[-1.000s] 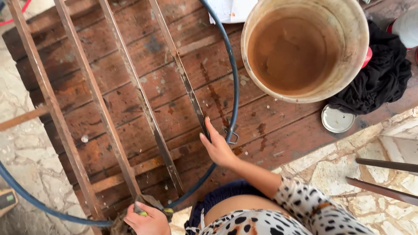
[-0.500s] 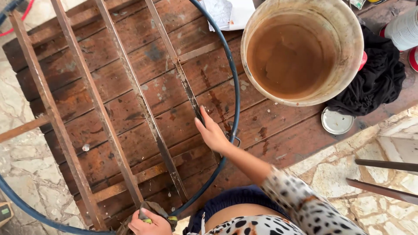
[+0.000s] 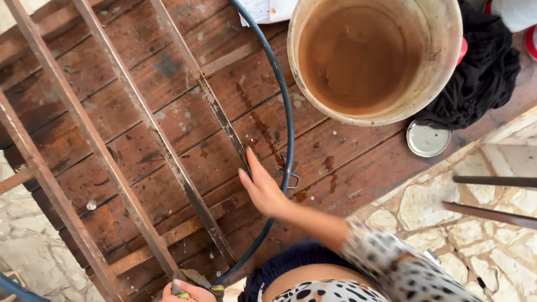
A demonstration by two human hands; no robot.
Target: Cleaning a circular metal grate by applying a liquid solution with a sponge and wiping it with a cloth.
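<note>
A rusty metal frame of long bars (image 3: 168,151) with a curved blue-grey hoop (image 3: 286,123) lies across a reddish wooden plank surface (image 3: 341,162). My right hand (image 3: 263,190) lies flat on one bar near the hoop, fingers stretched up along it and holding nothing. At the bottom edge, my left hand (image 3: 187,292) grips a brownish rag with a yellow-green bit (image 3: 193,278), pressed against the lower end of a bar. Most of that hand is cut off by the frame edge.
A large cream bucket (image 3: 447,61) of brown murky water stands at the top right on the planks. Beside it lie a black cloth (image 3: 486,78) and a round metal lid (image 3: 428,140). Stone paving (image 3: 503,246) lies to the right, with two thin rods (image 3: 492,182) over it.
My right hand has slid a little up and left along the bar. My left hand stays at the bottom with the rag. The view has shifted slightly toward the frame.
</note>
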